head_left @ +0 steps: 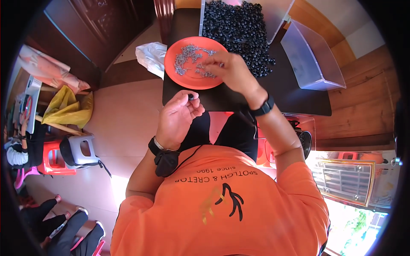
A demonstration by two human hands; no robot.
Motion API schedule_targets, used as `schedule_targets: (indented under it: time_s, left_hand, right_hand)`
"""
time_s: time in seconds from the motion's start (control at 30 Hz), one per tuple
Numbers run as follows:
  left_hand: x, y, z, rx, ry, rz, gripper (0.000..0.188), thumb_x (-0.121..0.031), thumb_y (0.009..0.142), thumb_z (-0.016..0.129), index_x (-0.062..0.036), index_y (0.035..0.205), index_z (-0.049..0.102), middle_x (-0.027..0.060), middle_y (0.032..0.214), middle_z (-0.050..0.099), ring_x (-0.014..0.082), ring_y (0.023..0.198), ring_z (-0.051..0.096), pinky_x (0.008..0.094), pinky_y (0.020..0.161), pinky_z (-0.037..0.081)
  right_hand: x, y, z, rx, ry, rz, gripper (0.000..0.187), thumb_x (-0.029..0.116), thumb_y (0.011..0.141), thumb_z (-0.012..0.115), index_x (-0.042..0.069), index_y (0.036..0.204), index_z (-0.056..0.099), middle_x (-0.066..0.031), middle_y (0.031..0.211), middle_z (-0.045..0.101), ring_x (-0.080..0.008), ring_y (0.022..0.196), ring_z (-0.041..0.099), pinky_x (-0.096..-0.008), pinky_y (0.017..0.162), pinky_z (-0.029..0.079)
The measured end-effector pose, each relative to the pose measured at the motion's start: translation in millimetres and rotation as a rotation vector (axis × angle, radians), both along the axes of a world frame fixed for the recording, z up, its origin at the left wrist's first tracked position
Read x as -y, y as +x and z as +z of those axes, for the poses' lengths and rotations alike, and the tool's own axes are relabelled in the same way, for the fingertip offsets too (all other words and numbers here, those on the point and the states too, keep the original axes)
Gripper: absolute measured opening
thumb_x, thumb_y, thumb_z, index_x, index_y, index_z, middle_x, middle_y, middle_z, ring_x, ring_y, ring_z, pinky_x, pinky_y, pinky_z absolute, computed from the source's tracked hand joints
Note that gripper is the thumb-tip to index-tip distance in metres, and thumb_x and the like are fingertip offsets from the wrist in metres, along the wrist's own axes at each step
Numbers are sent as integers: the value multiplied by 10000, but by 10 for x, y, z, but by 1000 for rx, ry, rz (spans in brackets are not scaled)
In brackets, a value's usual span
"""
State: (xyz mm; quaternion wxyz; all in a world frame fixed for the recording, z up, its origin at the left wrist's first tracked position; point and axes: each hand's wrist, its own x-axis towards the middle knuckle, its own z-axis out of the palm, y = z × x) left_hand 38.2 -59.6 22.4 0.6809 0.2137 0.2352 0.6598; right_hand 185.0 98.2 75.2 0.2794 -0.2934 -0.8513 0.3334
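Observation:
My left hand [176,117] is palm up just off the near edge of the dark table. Between its thumb and fingertip it pinches a small black round knob-like piece [191,97]. Over the right side of an orange-red plate [198,82], my right hand [230,70] reaches down with its fingertips drawn together. Whatever those fingers hold, if anything, is too small to tell. Loose small silvery metal pieces [186,57] lie scattered on the plate, close to the right fingertips.
Behind the plate, black round pieces [232,25] fill a clear bin and spill onto the dark table [299,99]. An empty translucent box [309,59] stands at the right. A white plastic bag [151,57] lies left of the plate. Other people's legs [70,230] show at lower left.

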Motion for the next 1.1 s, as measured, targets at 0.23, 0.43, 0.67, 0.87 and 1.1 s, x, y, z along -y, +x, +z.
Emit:
schedule_targets:
  time_s: [0.23,0.43,0.67,0.87,1.1]
  left_hand:
    - [15,-129,-61,114,-24,16,204,-158,954,489,10,1050,555,76,913,547,220,885,569,348,841,457]
    - [43,-181,-55,190,-25,5,224,-115,930,514,39,1091,532,108,930,511,245,916,519,339,855,449]
    - [8,-147,5,139,20,-12,221,-115,925,526,29,1091,542,101,929,516,241,922,519,341,873,441]
    - [-30,-61,52,85,125,-17,198,-106,919,530,4,1080,565,88,975,546,232,929,522,346,884,434]
    - [-148,103,165,160,192,-120,235,-141,932,520,3,1113,563,74,1028,545,210,943,498,341,876,429]
  right_hand:
    - [-476,-525,-98,384,397,100,146,140,768,654,93,889,721,-110,837,687,-280,780,651,-368,700,511]
    - [-546,-638,-281,532,603,171,136,131,765,640,134,869,726,-103,786,677,-293,788,654,-393,702,513]
    - [-539,-446,-238,410,678,49,206,93,777,627,109,961,718,-128,797,677,-300,762,657,-394,709,522]
    - [-330,-135,58,95,-104,-38,199,103,851,655,35,1035,692,-79,866,698,-139,759,640,-284,716,514]
    - [66,182,185,-352,-601,155,141,72,855,685,13,982,701,-30,926,685,-108,838,613,-270,803,493]
